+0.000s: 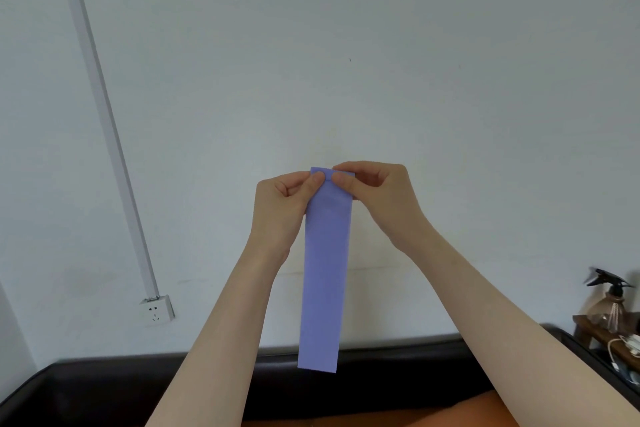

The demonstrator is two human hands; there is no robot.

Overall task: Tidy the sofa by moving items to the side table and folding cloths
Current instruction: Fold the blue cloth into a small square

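- Lilac-blue cloth (325,267), folded into a narrow strip, hangs straight down in front of a pale wall (346,45), pinched at its top edge by a person's two hands, above the back of a dark sofa (86,388).
- The left hand (287,198) nips the upper left corner between thumb and curled fingers; the right hand (374,184) does the same at the upper right corner, thumbs almost meeting.
- Judged from the hang, the step is a lengthwise fold being squared up: the corners should stay level and the pinch firm, so the layers drop flush before the strip is halved again or laid down.
- A slack grip on either side would likely let the layers slide and skew.
- How many layers the strip holds cannot be made out, nor whether its rear edges line up.
- At the right edge, a table (604,336) carrying a spray bottle (611,302) and a white cable (623,345) is cut off by the frame.
- An orange surface (381,412) at the bottom is only partly seen; the sofa's seat is out of view.
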